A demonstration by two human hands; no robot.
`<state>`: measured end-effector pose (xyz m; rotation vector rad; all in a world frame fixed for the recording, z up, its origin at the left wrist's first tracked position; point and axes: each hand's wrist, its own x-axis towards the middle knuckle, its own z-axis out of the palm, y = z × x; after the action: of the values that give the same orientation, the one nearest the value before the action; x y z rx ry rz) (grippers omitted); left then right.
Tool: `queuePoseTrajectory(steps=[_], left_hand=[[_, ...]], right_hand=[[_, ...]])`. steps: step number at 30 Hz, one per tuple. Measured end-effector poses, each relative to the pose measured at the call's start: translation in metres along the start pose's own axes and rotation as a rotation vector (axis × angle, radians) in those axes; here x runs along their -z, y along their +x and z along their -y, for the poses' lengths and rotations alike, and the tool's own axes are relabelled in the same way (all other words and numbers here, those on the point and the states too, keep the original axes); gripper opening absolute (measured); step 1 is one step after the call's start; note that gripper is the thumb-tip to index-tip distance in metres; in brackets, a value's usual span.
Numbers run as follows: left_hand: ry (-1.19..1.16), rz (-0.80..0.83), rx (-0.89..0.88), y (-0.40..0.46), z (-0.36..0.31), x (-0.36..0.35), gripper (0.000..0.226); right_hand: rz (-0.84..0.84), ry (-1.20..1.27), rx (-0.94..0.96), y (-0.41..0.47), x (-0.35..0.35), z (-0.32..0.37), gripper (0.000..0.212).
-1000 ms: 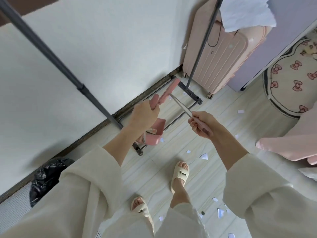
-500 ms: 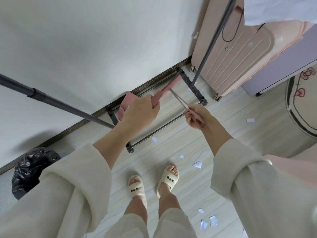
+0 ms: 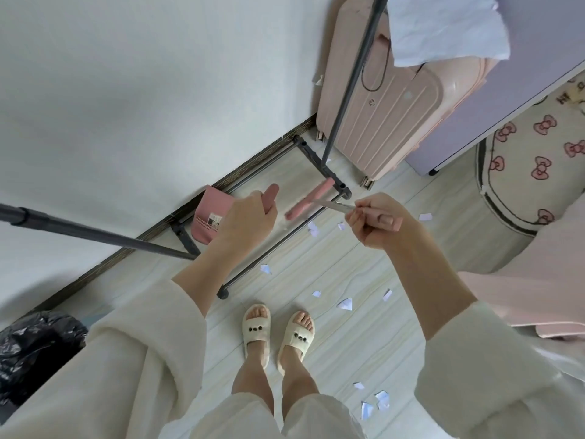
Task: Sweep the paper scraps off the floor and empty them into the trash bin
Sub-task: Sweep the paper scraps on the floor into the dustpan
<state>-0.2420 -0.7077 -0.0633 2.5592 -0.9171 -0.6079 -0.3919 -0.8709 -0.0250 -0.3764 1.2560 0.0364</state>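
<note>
A: What's in view, left to right?

B: Trash bin (image 3: pixel 34 353), black bag lining, low by the wall, well left of the clothes rack's base (image 3: pixel 272 248). Pink dustpan (image 3: pixel 209 221) hangs inside that base, near the wall; left hand (image 3: pixel 245 221) is curled round its pink handle. Right hand (image 3: pixel 375 221) grips the broom's handle; the pink broom head (image 3: pixel 308 199) is blurred above the rack's base.

A: And the paper scraps?

B: Paper scraps (image 3: pixel 345 304): small, white-to-lilac, torn, angular. They lie on the pale floor (image 3: pixel 348 343), some beside the rack's base, more further right of it by the slippered feet.

A: How'll they handle?

B: Prob. v. light & flimsy; likely to skid or flutter, so short, low strokes. Broom & pan look light, stiff plastic; hold both at the handle ends, pan lip flat to the floor.
</note>
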Motion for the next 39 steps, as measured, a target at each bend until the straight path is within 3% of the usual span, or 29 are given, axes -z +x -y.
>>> queuePoseTrajectory(steps=[8,13,28,39], left_hand=[[-0.015,0.015,0.031,0.002,-0.003,-0.005,0.024],[-0.029,0.054,0.063,-0.004,-0.016,-0.006,0.025],[-0.077,0.131,-0.054,-0.002,-0.043,0.009,0.023],[0.048,0.149,-0.244,0.001,-0.039,0.0,0.025]], right_hand=[[0.016,-0.057,-0.033,0.029,0.012,-0.017,0.022],[-0.063,0.134,-0.064,0.014,0.022,-0.018,0.021],[-0.275,-0.243,-0.021,-0.043,0.061,-0.032,0.012],[-0.125,-0.096,-0.072,-0.02,0.06,-0.074,0.012]])
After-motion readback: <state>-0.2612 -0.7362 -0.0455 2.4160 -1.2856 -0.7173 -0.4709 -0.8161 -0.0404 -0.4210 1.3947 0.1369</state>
